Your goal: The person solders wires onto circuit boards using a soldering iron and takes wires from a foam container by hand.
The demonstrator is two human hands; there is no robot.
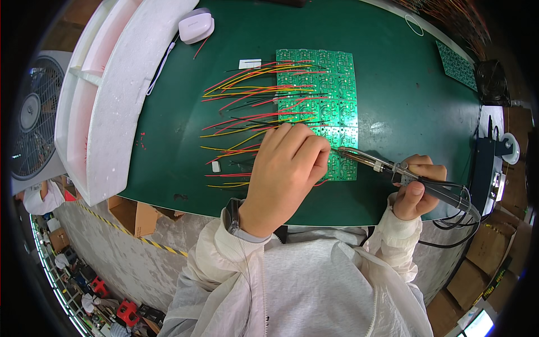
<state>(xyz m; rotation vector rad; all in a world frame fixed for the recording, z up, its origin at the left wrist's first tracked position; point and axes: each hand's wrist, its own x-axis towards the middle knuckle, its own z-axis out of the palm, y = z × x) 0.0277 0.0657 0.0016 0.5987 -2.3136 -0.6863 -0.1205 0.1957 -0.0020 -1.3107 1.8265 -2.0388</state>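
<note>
A green circuit board panel [345, 106] lies on the table, with red, yellow and black wires [241, 121] running out from it to the left. Over its lower left part bends my left hand [289, 168], a watch [233, 216] on its wrist. The fingers are closed in a pinch at the board; whatever is between them is hidden. My right hand [415, 191] grips a soldering iron [387, 167] with a thin metal tube clamped along it. Its tip points left and meets the board close by my left fingers.
A white foam tray [123, 95] with compartments stands at the left, beside a fan [33, 112]. Further back on the green table [393, 33] sits a small pale case [196, 26]. A second board [456, 64], a wire bundle [460, 17] and a dark station [484, 163] line the right.
</note>
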